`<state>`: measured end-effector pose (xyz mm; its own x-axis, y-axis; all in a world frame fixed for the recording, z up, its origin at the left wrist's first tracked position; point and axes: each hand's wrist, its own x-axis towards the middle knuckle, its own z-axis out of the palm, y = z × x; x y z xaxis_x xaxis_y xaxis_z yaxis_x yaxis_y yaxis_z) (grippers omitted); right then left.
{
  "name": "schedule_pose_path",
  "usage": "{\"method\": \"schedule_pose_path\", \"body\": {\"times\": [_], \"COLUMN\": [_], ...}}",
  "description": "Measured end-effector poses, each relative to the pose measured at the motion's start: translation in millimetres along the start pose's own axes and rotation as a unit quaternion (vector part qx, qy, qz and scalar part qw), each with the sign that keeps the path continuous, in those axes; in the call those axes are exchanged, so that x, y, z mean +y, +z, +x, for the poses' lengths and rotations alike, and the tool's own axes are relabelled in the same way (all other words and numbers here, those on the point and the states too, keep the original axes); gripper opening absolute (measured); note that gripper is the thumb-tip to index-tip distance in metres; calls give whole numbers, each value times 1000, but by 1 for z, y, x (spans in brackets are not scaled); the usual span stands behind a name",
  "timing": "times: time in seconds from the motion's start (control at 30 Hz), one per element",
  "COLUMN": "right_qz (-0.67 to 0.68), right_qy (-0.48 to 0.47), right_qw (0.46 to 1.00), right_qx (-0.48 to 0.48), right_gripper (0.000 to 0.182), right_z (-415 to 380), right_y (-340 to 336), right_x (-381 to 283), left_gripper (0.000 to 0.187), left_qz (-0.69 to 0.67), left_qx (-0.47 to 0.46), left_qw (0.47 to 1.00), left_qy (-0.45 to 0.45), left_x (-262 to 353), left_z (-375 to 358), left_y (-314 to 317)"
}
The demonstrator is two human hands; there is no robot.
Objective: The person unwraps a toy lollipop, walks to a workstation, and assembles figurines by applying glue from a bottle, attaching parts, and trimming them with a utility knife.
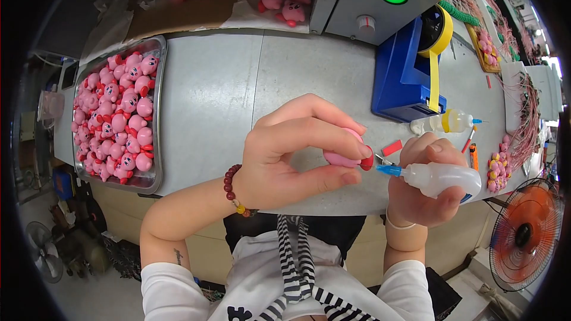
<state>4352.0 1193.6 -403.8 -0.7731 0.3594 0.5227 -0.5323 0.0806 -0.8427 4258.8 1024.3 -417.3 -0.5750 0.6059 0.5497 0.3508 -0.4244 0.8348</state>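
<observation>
My left hand (291,148) pinches a small pink toy figure (336,157) with a red foot between thumb and fingers, holding it above the grey table. Wrapped round a translucent squeeze bottle (437,179) is my right hand (425,160). The bottle lies on its side in the grip, and its blue needle tip (389,170) points left, right by the figure's red foot. Part of the figure is hidden behind my left fingers.
Many pink figures fill a metal tray (159,113) at left; more lie in a cardboard box (178,16) behind. A blue tape dispenser (395,77), a second needle bottle (455,121), a red piece (392,147) and an orange cutter (474,157) stand or lie at right. An orange fan (523,235) stands lower right.
</observation>
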Motion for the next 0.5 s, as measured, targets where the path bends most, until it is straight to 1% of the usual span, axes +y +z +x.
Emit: {"method": "schedule_pose_path", "body": {"times": [0.1, 0.17, 0.2, 0.27, 0.43, 0.5], "right_qz": [9, 130, 131, 188, 207, 209], "right_qy": [0, 7, 7, -2, 7, 7], "right_qw": [1000, 991, 991, 982, 978, 978], "right_qx": [-4, -3, -4, 7, -4, 2], "right_gripper": [53, 52, 52, 50, 51, 51], "right_z": [0, 3, 5, 10, 12, 12], "right_y": [-2, -4, -4, -3, -9, -9], "right_x": [1, 2, 2, 0, 1, 1], "left_gripper": [27, 25, 23, 22, 19, 16], "left_qz": [2, -11, -24, -22, 3, 1], "left_qx": [-3, 2, 7, 11, 13, 51], "left_qw": [1000, 1000, 1000, 1000, 1000, 999], "left_qy": [4, -3, -10, -12, 4, 15], "left_x": [-1, -1, -1, -1, 0, 0], "left_z": [0, -1, -2, -3, -2, -2], "left_y": [0, 1, 1, 2, 1, 5]}}
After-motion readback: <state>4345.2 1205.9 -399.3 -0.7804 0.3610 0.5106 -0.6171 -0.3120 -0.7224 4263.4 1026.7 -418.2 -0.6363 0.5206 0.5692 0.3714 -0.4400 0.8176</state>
